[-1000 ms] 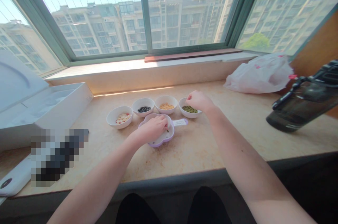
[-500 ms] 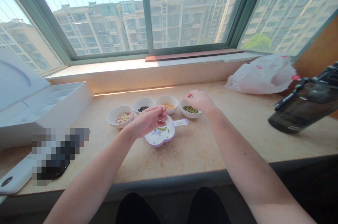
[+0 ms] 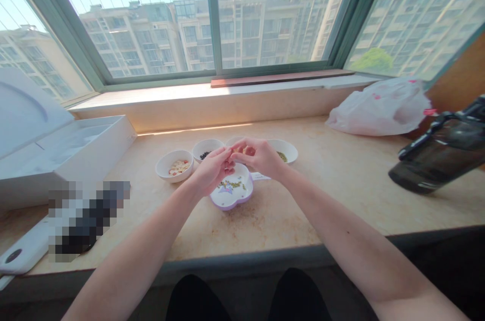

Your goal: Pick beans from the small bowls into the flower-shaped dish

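Fingertips meet above a white dish with a lilac edge [image 3: 242, 195], which has a short handle and a printed picture. Scattered green beans [image 3: 238, 185] lie on it. My left hand [image 3: 215, 168] is half turned up with fingers curled and pressed together. Reaching across from the right, my right hand [image 3: 258, 155] is closed in a pinch at the left fingers. Whatever either hand holds is too small or hidden. Behind them stand a white bowl of black beans [image 3: 206, 144], a third bowl [image 3: 234, 140] mostly covered by my hands, and a bowl of green beans [image 3: 290, 149].
A bowl of pale slices [image 3: 170, 178] stands left of my hands. Further left are an open white box [image 3: 94, 152] and a blurred dark object [image 3: 85, 225]. On the right, a plastic bag [image 3: 379, 109] and a dark bottle [image 3: 426, 159] rest on the counter [image 3: 288, 220].
My right hand has moved left from the green bean bowl to my left hand's fingers. More green beans show on the dish. The view has shifted slightly.
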{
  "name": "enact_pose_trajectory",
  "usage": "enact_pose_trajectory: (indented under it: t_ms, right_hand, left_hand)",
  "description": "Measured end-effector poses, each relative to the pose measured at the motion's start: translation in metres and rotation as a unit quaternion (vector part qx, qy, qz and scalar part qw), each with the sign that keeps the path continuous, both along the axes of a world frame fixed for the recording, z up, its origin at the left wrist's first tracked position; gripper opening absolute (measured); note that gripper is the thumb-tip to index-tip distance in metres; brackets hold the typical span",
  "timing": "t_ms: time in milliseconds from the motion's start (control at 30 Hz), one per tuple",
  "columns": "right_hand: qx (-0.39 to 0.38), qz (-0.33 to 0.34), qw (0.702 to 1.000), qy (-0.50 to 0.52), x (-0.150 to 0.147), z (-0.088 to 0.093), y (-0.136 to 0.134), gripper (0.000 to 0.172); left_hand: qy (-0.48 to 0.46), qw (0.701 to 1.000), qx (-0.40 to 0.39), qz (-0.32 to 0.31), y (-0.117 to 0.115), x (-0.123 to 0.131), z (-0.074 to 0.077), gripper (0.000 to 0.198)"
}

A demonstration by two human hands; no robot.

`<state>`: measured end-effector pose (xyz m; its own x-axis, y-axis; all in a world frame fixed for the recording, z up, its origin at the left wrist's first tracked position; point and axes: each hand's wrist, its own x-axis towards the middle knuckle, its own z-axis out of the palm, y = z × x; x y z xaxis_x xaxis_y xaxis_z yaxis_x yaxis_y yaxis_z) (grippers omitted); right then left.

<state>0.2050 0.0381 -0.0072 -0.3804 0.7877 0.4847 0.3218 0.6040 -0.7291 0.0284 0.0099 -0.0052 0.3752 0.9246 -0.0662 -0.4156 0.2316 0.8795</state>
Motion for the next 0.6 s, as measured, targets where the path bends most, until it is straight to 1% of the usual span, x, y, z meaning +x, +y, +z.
enact_pose_trajectory:
  t_ms: [100, 267, 333, 367, 400, 433, 467, 500, 533, 567, 600]
  right_hand:
    - [0.017, -0.024, 1.000, -0.007, -0.001, -0.001, 0.000, 0.024]
    - [0.060, -0.043, 0.996, -0.051, -0.002, 0.001, -0.002, 0.022]
    - [0.073, -0.052, 0.993, -0.073, -0.001, 0.002, -0.002, 0.021]
    - [0.078, -0.064, 0.991, -0.085, 0.000, 0.002, -0.002, 0.020]
    - [0.080, -0.084, 0.988, -0.098, 0.003, 0.004, -0.001, 0.019]
    - [0.080, -0.112, 0.984, -0.111, 0.006, 0.005, 0.001, 0.018]
    - [0.077, -0.146, 0.978, -0.125, 0.010, 0.007, 0.003, 0.017]
    - [0.070, -0.184, 0.970, -0.141, 0.014, 0.009, 0.005, 0.017]
    - [0.061, -0.223, 0.960, -0.161, 0.019, 0.010, 0.008, 0.017]
    - [0.050, -0.259, 0.947, -0.184, 0.023, 0.012, 0.011, 0.017]
    - [0.038, -0.292, 0.933, -0.209, 0.028, 0.013, 0.014, 0.017]
  left_hand:
    - [0.005, 1.000, -0.006, 0.003, -0.001, 0.001, -0.002, 0.021]
    - [0.039, 0.999, 0.019, 0.029, 0.000, 0.003, -0.005, 0.022]
    - [0.080, 0.995, 0.049, 0.036, 0.001, 0.002, -0.006, 0.019]
    - [0.120, 0.989, 0.074, 0.036, 0.002, 0.001, -0.007, 0.017]
    - [0.177, 0.977, 0.112, 0.035, 0.002, -0.001, -0.007, 0.017]
    - [0.248, 0.954, 0.164, 0.033, 0.003, -0.004, -0.007, 0.017]
    - [0.327, 0.917, 0.227, 0.030, 0.003, -0.007, -0.007, 0.017]
    - [0.403, 0.866, 0.295, 0.022, 0.003, -0.010, -0.006, 0.016]
    - [0.467, 0.809, 0.356, 0.006, 0.003, -0.012, -0.005, 0.017]
    - [0.514, 0.756, 0.405, -0.018, 0.002, -0.015, -0.004, 0.019]
    - [0.547, 0.711, 0.439, -0.048, 0.002, -0.017, -0.002, 0.021]
